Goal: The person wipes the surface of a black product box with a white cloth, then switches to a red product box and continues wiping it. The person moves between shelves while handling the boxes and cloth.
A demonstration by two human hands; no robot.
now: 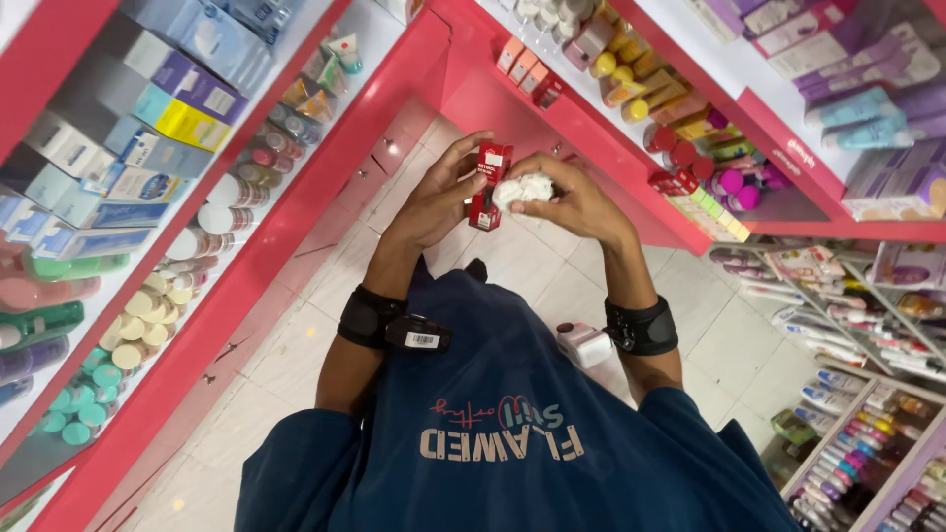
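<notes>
Between red shop shelves (296,212), my left hand (434,202) grips a small red carton (488,185) upright at chest height, fingers wrapped around its side. My right hand (572,202) is closed on a crumpled white cloth (522,189), which presses against the carton's front. Black wrist straps (370,317) sit on both my forearms, above pale floor tiles (522,266)
</notes>
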